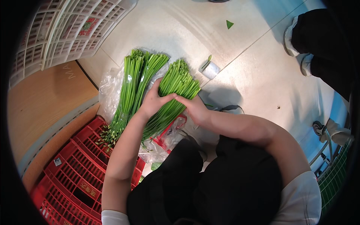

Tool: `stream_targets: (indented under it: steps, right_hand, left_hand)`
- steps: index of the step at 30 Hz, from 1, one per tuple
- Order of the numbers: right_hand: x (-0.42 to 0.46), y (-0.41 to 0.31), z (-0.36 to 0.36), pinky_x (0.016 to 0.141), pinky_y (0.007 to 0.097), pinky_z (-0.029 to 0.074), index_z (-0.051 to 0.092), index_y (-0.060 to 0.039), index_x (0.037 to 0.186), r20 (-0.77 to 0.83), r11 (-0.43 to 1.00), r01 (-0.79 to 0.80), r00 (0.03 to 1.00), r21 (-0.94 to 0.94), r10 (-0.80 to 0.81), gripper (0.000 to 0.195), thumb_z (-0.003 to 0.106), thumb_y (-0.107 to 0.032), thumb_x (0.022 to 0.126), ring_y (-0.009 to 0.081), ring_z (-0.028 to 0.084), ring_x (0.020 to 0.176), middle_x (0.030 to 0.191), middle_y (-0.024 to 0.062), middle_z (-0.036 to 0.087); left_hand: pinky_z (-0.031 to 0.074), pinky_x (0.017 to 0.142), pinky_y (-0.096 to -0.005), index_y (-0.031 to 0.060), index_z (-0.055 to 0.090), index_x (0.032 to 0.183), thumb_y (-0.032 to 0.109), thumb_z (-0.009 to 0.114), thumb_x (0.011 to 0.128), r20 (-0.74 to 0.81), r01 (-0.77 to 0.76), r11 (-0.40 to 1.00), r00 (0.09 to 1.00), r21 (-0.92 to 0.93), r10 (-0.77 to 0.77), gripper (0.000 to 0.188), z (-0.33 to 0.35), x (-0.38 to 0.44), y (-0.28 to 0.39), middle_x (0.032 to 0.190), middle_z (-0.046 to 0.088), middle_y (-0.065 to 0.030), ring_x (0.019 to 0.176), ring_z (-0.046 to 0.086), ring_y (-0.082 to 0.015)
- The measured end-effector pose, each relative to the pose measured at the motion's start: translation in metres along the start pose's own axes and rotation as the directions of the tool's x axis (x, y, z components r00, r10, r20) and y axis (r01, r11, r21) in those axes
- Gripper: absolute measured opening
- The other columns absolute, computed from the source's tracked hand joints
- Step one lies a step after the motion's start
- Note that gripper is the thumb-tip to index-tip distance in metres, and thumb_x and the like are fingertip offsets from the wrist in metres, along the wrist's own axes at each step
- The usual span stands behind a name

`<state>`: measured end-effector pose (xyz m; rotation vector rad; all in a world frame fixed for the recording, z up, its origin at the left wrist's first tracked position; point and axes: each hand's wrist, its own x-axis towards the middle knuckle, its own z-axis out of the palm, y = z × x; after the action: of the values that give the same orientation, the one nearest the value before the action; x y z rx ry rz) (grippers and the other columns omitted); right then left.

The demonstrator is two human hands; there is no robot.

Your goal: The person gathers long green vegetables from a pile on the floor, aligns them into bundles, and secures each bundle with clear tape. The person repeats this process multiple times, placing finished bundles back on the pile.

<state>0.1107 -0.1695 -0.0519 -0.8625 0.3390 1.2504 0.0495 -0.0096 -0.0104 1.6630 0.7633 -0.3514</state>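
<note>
Both my hands encircle a thick bunch of green garlic chive stems (180, 80) near its cut ends. My left hand (154, 101) grips its left side, and my right hand (195, 108) closes around the right side; the thumbs meet on top. The fingers beneath the stems are hidden. Just left of this bunch lie further bundles of garlic chives (132, 81), bound with clear tape and with flower buds at their lower ends. Under them spreads a clear plastic bag (108, 87).
A red plastic crate (76, 160) stands at lower left, and a white plastic crate (76, 31) at upper left beside a wooden shelf board (50, 92). On the tiled floor sits a white roll (211, 71). Another person's shoes (291, 36) are at upper right, above a wheeled cart (333, 168).
</note>
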Motion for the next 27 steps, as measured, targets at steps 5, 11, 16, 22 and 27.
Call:
stream_targets:
  steps: [5, 11, 16, 22, 27]
  right_hand:
    - [0.005, -0.005, -0.001, 0.088, 0.0314, 0.043, 0.056, -0.0027, 0.117, 0.036, 1.000, -0.007, 0.999, 0.020, 0.006, 0.035, 0.064, -0.009, 0.084, 0.0155, 0.056, 0.102, 0.113, 0.0048, 0.060]
    - [0.005, -0.005, -0.002, 0.087, 0.0311, 0.044, 0.056, -0.0018, 0.116, -0.042, 0.998, -0.062, 0.997, -0.017, 0.061, 0.035, 0.065, -0.009, 0.083, 0.0159, 0.057, 0.100, 0.113, 0.0058, 0.060]
    - [0.006, 0.001, -0.004, 0.088, 0.0330, 0.043, 0.052, -0.0023, 0.120, -0.046, 0.998, -0.044, 0.998, -0.045, 0.042, 0.037, 0.061, -0.007, 0.084, 0.0177, 0.055, 0.104, 0.114, 0.0073, 0.058]
    - [0.004, -0.002, -0.001, 0.089, 0.0329, 0.043, 0.049, -0.0023, 0.122, -0.088, 0.997, -0.069, 0.994, -0.020, 0.067, 0.040, 0.061, -0.005, 0.083, 0.0183, 0.055, 0.105, 0.115, 0.0078, 0.057]
    - [0.003, 0.003, -0.003, 0.087, 0.0326, 0.044, 0.052, -0.0023, 0.119, -0.081, 1.000, -0.024, 0.996, -0.002, 0.024, 0.040, 0.065, -0.006, 0.082, 0.0175, 0.056, 0.102, 0.112, 0.0067, 0.059]
  left_hand:
    - [0.037, 0.100, -0.0324, -0.0029, 0.030, 0.135, 0.016, 0.077, 0.075, 0.045, 0.056, 0.996, 0.998, -0.068, -0.053, 0.079, 0.001, 0.006, 0.002, 0.126, 0.049, -0.0172, 0.116, 0.047, -0.0227]
    - [0.038, 0.099, -0.0320, -0.0025, 0.028, 0.137, 0.008, 0.078, 0.071, 0.090, -0.002, 1.000, 0.996, 0.022, 0.000, 0.084, -0.007, 0.008, -0.003, 0.126, 0.049, -0.0157, 0.115, 0.048, -0.0217]
    - [0.038, 0.099, -0.0322, -0.0019, 0.027, 0.137, 0.005, 0.074, 0.072, 0.058, -0.025, 0.999, 0.998, 0.029, 0.023, 0.080, -0.007, 0.009, -0.011, 0.126, 0.049, -0.0160, 0.115, 0.048, -0.0222]
    - [0.040, 0.098, -0.0376, -0.0009, 0.028, 0.136, 0.015, 0.074, 0.067, -0.111, -0.074, 0.959, 0.988, 0.273, 0.108, 0.084, 0.003, 0.007, -0.014, 0.124, 0.049, -0.0262, 0.113, 0.052, -0.0356]
    - [0.041, 0.098, -0.0410, 0.0003, 0.026, 0.137, 0.018, 0.074, 0.068, -0.196, -0.103, 0.874, 0.956, 0.474, 0.219, 0.087, 0.005, 0.002, -0.013, 0.129, 0.044, -0.0254, 0.115, 0.049, -0.0393]
